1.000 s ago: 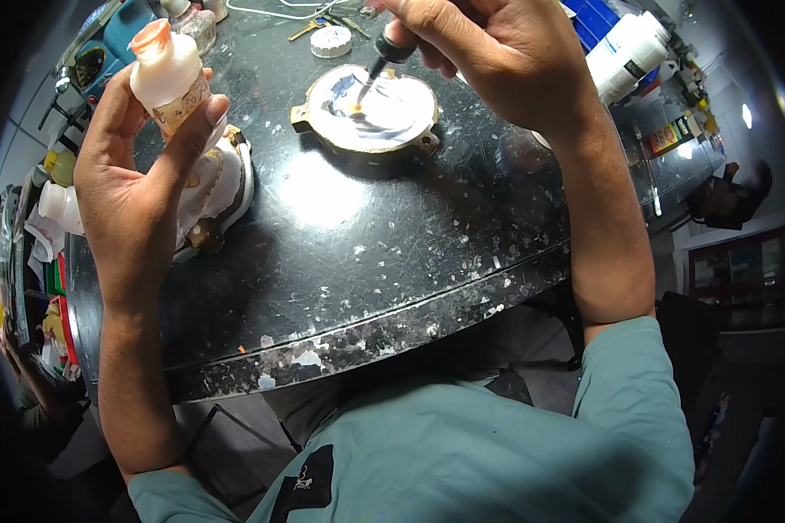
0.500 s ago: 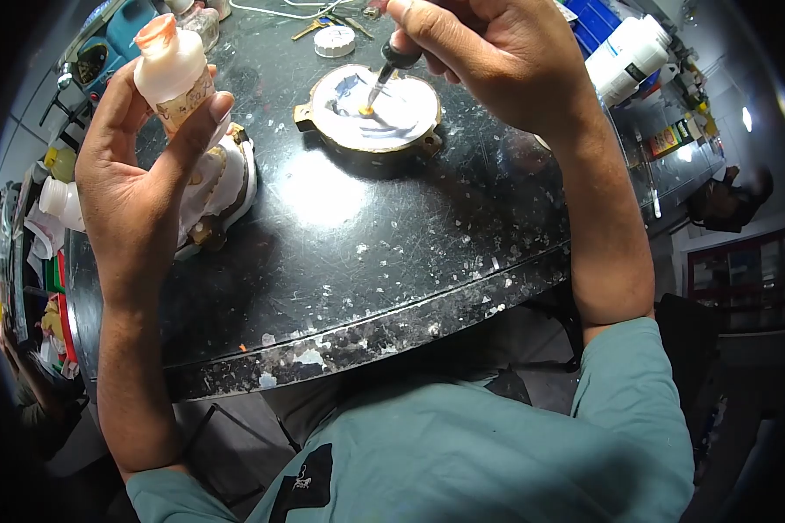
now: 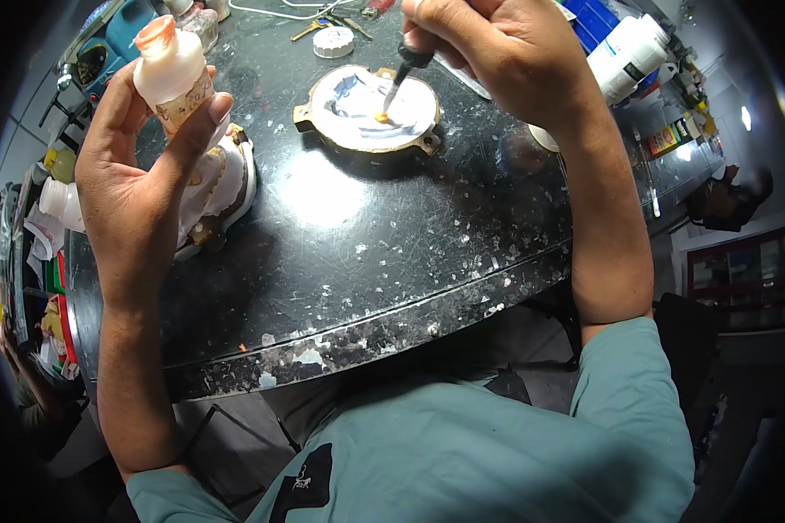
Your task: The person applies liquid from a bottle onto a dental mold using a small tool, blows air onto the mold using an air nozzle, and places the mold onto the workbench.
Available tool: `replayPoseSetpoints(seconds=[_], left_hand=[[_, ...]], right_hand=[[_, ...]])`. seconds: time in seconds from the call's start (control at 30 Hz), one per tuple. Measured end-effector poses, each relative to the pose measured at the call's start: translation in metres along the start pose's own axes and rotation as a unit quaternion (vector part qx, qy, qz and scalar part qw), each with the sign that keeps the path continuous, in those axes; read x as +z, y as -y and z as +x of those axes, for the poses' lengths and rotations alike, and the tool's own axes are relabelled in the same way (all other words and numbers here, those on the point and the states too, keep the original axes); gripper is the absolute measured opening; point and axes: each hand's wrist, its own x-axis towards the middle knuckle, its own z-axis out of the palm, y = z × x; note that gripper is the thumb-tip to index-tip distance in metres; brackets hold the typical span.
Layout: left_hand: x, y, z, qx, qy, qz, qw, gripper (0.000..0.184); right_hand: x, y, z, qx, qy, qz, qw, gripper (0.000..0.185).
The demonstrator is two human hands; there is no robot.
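At the left, my left hand (image 3: 135,183) is wrapped round a small open bottle (image 3: 173,74) with an orange-stained neck and a worn label. My right hand (image 3: 506,52) pinches a brush (image 3: 396,85) with a dark handle. Its yellowish tip touches the white plaster in a round metal flask half (image 3: 373,109) on the black table. A second flask half with plaster (image 3: 227,187) stands behind my left hand, partly hidden by it.
A white ridged cap (image 3: 332,42) and a metal tool lie beyond the flask. A large white bottle (image 3: 628,57) leans at the right by a blue container (image 3: 591,26). Another white bottle (image 3: 59,205) is at the left. The table's front edge (image 3: 366,336) is paint-spotted.
My right hand and the brush have moved a little right, and the brush tip has shifted right across the plaster. My left hand and the bottle are nearly still.
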Motion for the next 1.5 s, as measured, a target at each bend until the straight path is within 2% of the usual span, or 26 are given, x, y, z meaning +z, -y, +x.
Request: replayPoseSetpoints(seconds=[0.1,0.23,0.33,0.4,0.47,0.63,0.7,0.83,1.1,1.23,1.33,1.43,1.5], left_hand=[[0.000,-0.001,0.001,0.008,0.006,0.006,1.000,0.052],[0.001,-0.001,0.000,-0.006,0.002,-0.019,1.000,0.051],[0.001,-0.002,0.000,-0.010,0.002,-0.024,1.000,0.051],[0.001,-0.001,0.000,-0.006,-0.001,-0.014,1.000,0.052],[0.000,-0.001,0.000,-0.006,0.001,-0.006,1.000,0.052],[-0.001,-0.002,0.000,-0.005,0.005,0.001,1.000,0.052],[-0.001,-0.001,0.000,-0.001,0.005,0.006,1.000,0.052],[0.000,0.000,0.000,-0.002,0.004,0.001,1.000,0.053],[0.000,0.000,0.000,-0.002,-0.002,0.006,1.000,0.054],[-0.002,0.001,0.000,0.003,0.003,0.011,1.000,0.055],[-0.001,0.002,0.000,0.003,0.003,0.009,1.000,0.055],[-0.001,0.001,0.000,0.000,0.004,0.007,1.000,0.055],[-0.002,0.002,0.000,0.003,0.007,0.012,1.000,0.055]], right_hand=[[0.001,0.005,0.000,-0.019,-0.016,-0.020,0.999,0.024],[0.003,0.004,0.000,-0.034,0.014,-0.011,0.999,0.022],[-0.003,0.009,0.005,0.010,0.044,-0.016,0.999,0.022],[0.006,0.008,0.005,0.064,0.011,0.006,0.998,0.023],[0.007,0.002,0.000,0.010,-0.003,0.045,0.999,0.024],[0.004,0.004,0.005,0.034,0.033,0.001,0.999,0.022],[0.001,-0.002,0.001,-0.002,0.024,0.046,0.999,0.021],[0.006,0.008,0.005,0.074,0.021,0.047,0.996,0.020],[0.003,0.002,-0.001,0.014,0.029,0.072,0.997,0.021],[0.004,0.004,0.005,0.097,0.035,0.068,0.992,0.020],[0.004,-0.016,0.007,0.035,0.054,0.080,0.995,0.019],[0.002,-0.020,0.009,0.018,0.063,0.113,0.991,0.020],[0.010,-0.002,-0.001,-0.006,0.013,0.030,0.999,0.021]])
